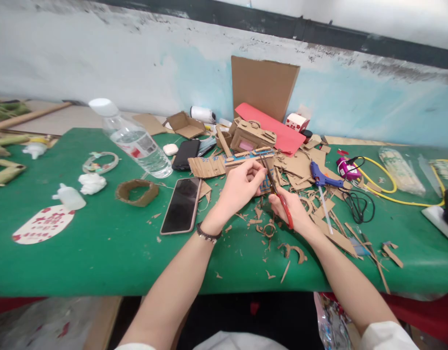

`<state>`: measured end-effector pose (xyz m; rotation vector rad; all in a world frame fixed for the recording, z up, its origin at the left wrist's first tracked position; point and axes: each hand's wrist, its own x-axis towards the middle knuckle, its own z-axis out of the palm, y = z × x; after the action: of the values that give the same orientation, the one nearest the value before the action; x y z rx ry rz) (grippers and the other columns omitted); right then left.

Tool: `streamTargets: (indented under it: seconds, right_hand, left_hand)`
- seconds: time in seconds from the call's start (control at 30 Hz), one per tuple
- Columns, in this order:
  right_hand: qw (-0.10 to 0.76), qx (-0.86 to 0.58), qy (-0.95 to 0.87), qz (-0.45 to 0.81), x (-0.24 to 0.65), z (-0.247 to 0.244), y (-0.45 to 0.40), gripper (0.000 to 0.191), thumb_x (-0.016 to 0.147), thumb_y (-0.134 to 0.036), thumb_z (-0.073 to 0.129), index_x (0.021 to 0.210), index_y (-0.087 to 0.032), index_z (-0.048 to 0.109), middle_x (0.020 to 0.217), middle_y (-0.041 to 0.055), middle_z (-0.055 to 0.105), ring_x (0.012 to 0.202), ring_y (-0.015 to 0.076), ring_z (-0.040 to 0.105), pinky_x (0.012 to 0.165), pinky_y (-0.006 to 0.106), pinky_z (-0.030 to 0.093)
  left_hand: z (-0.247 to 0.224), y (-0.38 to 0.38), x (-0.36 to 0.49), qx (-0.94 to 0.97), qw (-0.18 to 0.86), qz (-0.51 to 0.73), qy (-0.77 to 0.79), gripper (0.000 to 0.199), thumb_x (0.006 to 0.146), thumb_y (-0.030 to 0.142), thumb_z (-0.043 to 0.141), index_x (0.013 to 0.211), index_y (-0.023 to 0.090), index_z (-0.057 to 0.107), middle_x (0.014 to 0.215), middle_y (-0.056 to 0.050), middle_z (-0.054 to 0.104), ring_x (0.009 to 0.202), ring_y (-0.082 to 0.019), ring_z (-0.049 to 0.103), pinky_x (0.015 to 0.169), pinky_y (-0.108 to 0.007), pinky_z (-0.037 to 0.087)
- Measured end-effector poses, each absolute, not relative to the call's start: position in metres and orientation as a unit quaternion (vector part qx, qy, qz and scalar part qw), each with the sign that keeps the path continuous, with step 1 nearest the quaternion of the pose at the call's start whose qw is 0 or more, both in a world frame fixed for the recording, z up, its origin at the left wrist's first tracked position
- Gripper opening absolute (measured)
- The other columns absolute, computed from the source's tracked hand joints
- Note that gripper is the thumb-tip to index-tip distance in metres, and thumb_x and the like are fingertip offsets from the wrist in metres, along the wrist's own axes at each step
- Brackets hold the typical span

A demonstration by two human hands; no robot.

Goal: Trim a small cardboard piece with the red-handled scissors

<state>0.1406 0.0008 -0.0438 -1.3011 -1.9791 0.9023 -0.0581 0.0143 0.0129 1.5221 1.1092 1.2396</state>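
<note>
Left hand (245, 182) is curling closed, its thumb and finger meeting by blue-printed cardboard (265, 187) (the view is hiding its exact grip); the right hand (298, 210) is wrapping round 1 pair of red-handled scissors (287, 213), midway between the green table's (125, 262) front and back edges.

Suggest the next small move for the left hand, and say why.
I'd probably ease the left hand's fingertips back slightly before any snip: they pinch the cardboard right beside the blades of the scissors, which the right hand grips by the red handles.
</note>
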Motion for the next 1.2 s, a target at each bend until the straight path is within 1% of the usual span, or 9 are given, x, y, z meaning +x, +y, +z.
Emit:
streamTargets:
  seconds: [0.1,0.23,0.43,0.57,0.7,0.87,1.03,1.1,1.2]
  right_hand:
    - [0.321,-0.505,-0.735,0.319,0.138,-0.046,0.0,0.05,0.103,-0.071,0.048,0.091,-0.023,0.056,0.058,-0.0022,0.056,0.053,0.0154,0.049,0.054,0.027,0.036]
    - [0.326,-0.515,-0.731,0.307,0.136,-0.045,-0.002,0.051,0.102,-0.071,0.048,0.091,-0.023,0.058,0.057,-0.0014,0.057,0.052,0.0162,0.051,0.055,0.027,0.038]
    - [0.302,-0.486,-0.745,0.344,0.138,-0.039,-0.005,0.043,0.104,-0.065,0.049,0.09,-0.024,0.053,0.065,-0.0019,0.062,0.054,0.015,0.052,0.056,0.026,0.037]
    - [0.289,-0.473,-0.761,0.337,0.141,-0.038,-0.003,0.042,0.104,-0.063,0.049,0.087,-0.025,0.048,0.063,-0.0031,0.059,0.055,0.0145,0.049,0.057,0.026,0.034]
    - [0.283,-0.479,-0.774,0.302,0.142,-0.037,-0.001,0.046,0.102,-0.066,0.05,0.083,-0.024,0.046,0.061,-0.0033,0.055,0.054,0.0139,0.046,0.058,0.027,0.032]
    - [0.294,-0.494,-0.77,0.277,0.141,-0.034,-0.001,0.05,0.1,-0.071,0.052,0.083,-0.024,0.053,0.061,-0.0021,0.055,0.055,0.0148,0.046,0.058,0.027,0.034]
    - [0.329,-0.536,-0.734,0.254,0.138,-0.038,-0.003,0.053,0.1,-0.074,0.049,0.09,-0.023,0.062,0.068,0.0025,0.064,0.058,0.0181,0.054,0.059,0.028,0.037]
    - [0.32,-0.543,-0.735,0.25,0.137,-0.04,-0.003,0.051,0.1,-0.072,0.051,0.092,-0.023,0.063,0.068,0.0021,0.063,0.057,0.0183,0.053,0.059,0.028,0.036]
    - [0.297,-0.531,-0.743,0.279,0.14,-0.04,-0.002,0.046,0.101,-0.068,0.052,0.099,-0.023,0.063,0.071,0.0011,0.064,0.059,0.0181,0.053,0.061,0.027,0.038]
  left_hand:
    - [0.008,0.013,-0.051,0.615,0.452,0.498,0.411,0.024,0.103,0.044,0.06,0.099,0.02,0.059,0.077,0.002,0.064,0.05,-0.009,0.062,0.05,-0.021,0.047]
    - [0.006,0.01,-0.046,0.621,0.449,0.505,0.398,0.022,0.104,0.04,0.058,0.096,0.02,0.058,0.074,0.003,0.062,0.05,-0.008,0.059,0.052,-0.02,0.046]
    - [0.016,0.012,-0.051,0.602,0.481,0.495,0.401,0.021,0.099,0.033,0.062,0.084,0.019,0.057,0.053,0.006,0.056,0.043,-0.008,0.054,0.049,-0.019,0.04]
    - [0.02,0.013,-0.057,0.607,0.495,0.472,0.404,0.021,0.096,0.03,0.063,0.079,0.019,0.056,0.048,0.006,0.055,0.039,-0.008,0.052,0.047,-0.019,0.039]
    - [0.022,0.014,-0.064,0.617,0.501,0.45,0.408,0.02,0.095,0.027,0.062,0.078,0.018,0.057,0.046,0.005,0.056,0.039,-0.008,0.051,0.047,-0.018,0.039]
    - [0.02,0.014,-0.063,0.599,0.527,0.455,0.395,0.025,0.098,0.032,0.063,0.078,0.018,0.056,0.053,0.004,0.059,0.044,-0.008,0.056,0.05,-0.019,0.044]
    - [0.012,0.012,-0.047,0.58,0.53,0.496,0.37,0.028,0.1,0.046,0.065,0.098,0.02,0.055,0.077,0.004,0.064,0.045,-0.006,0.058,0.047,-0.02,0.044]
    - [0.009,0.011,-0.045,0.588,0.503,0.514,0.371,0.026,0.103,0.045,0.061,0.098,0.02,0.055,0.078,0.003,0.064,0.046,-0.006,0.059,0.048,-0.019,0.044]
    - [0.01,0.011,-0.047,0.611,0.461,0.507,0.395,0.021,0.104,0.039,0.06,0.095,0.019,0.057,0.067,0.005,0.06,0.048,-0.007,0.058,0.051,-0.019,0.043]
